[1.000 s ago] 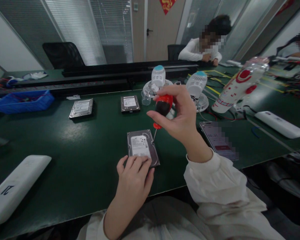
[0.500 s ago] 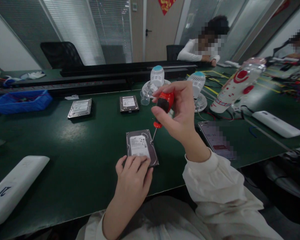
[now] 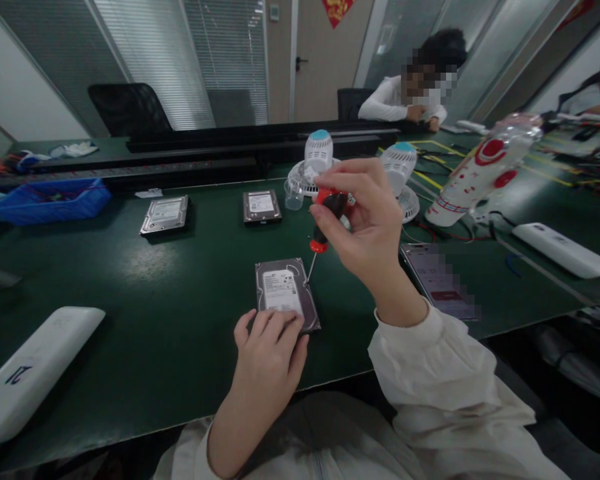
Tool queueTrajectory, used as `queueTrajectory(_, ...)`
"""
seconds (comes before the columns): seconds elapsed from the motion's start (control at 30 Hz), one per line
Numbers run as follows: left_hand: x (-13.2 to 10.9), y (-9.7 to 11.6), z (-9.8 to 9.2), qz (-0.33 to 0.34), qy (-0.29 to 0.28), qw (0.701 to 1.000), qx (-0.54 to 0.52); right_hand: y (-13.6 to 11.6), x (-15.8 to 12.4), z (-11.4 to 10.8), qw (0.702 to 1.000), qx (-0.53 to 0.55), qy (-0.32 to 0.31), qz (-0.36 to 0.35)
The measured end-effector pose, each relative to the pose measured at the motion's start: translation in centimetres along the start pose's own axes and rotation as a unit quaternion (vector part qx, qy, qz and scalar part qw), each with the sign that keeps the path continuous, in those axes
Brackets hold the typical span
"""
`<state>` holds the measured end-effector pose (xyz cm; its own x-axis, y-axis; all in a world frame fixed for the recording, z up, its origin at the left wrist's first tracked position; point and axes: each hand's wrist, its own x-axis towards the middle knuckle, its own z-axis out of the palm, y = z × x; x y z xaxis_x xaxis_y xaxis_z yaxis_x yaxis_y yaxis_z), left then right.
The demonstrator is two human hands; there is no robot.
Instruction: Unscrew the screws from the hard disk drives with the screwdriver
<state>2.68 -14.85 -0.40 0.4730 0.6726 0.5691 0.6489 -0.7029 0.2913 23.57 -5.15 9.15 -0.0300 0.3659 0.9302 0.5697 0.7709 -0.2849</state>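
A hard drive [image 3: 280,287] with a white label lies flat on the green table. My left hand [image 3: 270,340] holds its near end, fingers over the top and thumb at the near right corner. In my right hand [image 3: 367,223] is a red and black screwdriver [image 3: 320,233], pinched by the handle between thumb and fingers. Its shaft slants down, and the tip meets the drive's right edge near a notch. Whether the tip sits in a screw is too small to tell.
Two more hard drives, one at the left [image 3: 165,215] and one at the centre [image 3: 261,207], lie farther back. A clear plastic cup [image 3: 294,195] stands by two white fans [image 3: 319,152]. A phone [image 3: 437,283] lies right of my forearm. A blue bin [image 3: 55,201] is at far left. Someone in white [image 3: 387,100] sits across.
My right hand's fingers have shifted on the screwdriver handle, which is turned to show more black. The tip stays at the drive's edge. The whole view has moved slightly; my left hand keeps its place.
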Motion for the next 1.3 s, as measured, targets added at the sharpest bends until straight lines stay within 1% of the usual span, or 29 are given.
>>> queueTrajectory(0.13, 0.03, 0.06, -0.05, -0.004, -0.001, 1.000, -0.007, -0.18, 0.05, -0.13, 1.000, -0.010, -0.018, -0.023)
queueTrajectory(0.27, 0.00, 0.04, -0.12, -0.007, -0.006, 1.000, -0.009, 0.01, -0.09, -0.20, 0.999, 0.033, -0.038, -0.001)
queueTrajectory(0.4, -0.03, -0.03, -0.11, -0.007, -0.003, 1.000, -0.010, 0.35, 0.12, 0.12, 0.999, 0.019, 0.015, -0.030)
queueTrajectory(0.43, -0.04, -0.04, -0.09, -0.006, -0.003, 1.000, -0.010, 0.40, 0.15, 0.19, 0.999, 0.016, 0.020, -0.033)
queueTrajectory(0.47, -0.04, -0.04, -0.07, -0.005, -0.002, 1.000, -0.009, 0.43, 0.14, 0.22, 0.999, 0.021, 0.016, -0.031)
queueTrajectory(0.6, -0.04, -0.04, -0.01, -0.003, -0.001, 1.000, -0.006, 0.26, -0.16, 0.06, 0.997, 0.073, -0.033, 0.007)
queueTrajectory(0.67, -0.05, -0.03, 0.00, -0.003, -0.001, 1.000, -0.006, 0.07, -0.30, -0.09, 0.996, 0.076, -0.053, 0.014)
queueTrajectory(0.77, -0.05, 0.00, 0.00, -0.004, -0.002, 1.000, -0.005, -0.19, -0.21, -0.23, 0.997, 0.041, -0.061, 0.007)
queueTrajectory(0.87, -0.05, 0.01, 0.01, -0.003, 0.002, 1.000, -0.007, -0.25, 0.16, -0.25, 0.999, -0.021, -0.044, -0.019)
queueTrajectory(0.97, -0.04, -0.03, 0.02, -0.001, 0.003, 1.000, -0.009, -0.12, 0.43, -0.21, 0.998, -0.042, -0.028, -0.040)
queueTrajectory(1.03, -0.03, -0.05, 0.03, -0.002, 0.002, 1.000, -0.008, -0.03, 0.38, -0.20, 0.998, -0.031, -0.030, -0.035)
queueTrajectory(1.2, -0.09, -0.06, 0.07, -0.004, 0.004, 1.000, -0.010, -0.13, -0.14, -0.31, 0.997, 0.041, -0.059, 0.019)
queueTrajectory(1.3, -0.15, -0.07, 0.07, -0.004, 0.002, 1.000, -0.009, -0.35, -0.21, -0.40, 0.996, 0.057, -0.068, 0.012)
